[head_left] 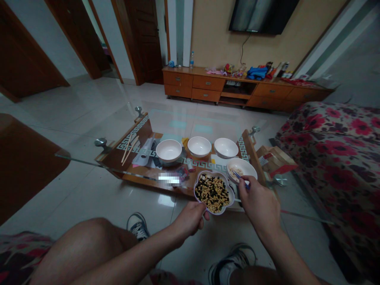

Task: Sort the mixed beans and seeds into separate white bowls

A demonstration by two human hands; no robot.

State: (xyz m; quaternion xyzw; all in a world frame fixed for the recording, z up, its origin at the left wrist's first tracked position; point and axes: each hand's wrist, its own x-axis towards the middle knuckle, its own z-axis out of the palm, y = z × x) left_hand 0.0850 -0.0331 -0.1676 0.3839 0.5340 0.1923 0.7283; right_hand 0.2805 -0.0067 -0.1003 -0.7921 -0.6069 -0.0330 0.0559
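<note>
My left hand (194, 217) is closed on the near rim of a flower-shaped bowl (197, 200) with a pale purple edge. Mixed beans (212, 192), black and yellowish with a few pale ones, fill this bowl. In my right hand (258, 198) is a pair of blue tweezers (237, 174), its tips down inside the rightmost white bowl (251, 168). A few pale beans (233, 171) lie at the bottom of that bowl. Whether the tips grip a bean is too small to tell. Three more white bowls, a left one (168, 150), a middle one (199, 146) and a right one (226, 147), stand in a row behind.
Everything stands on a glass-topped table (166, 118) with a wooden shelf beneath. Chopsticks (130, 149) lie at its left end. A paper bag (276, 158) is on the right, beside a flowered sofa (332, 166). A low cabinet (208, 83) runs along the far wall.
</note>
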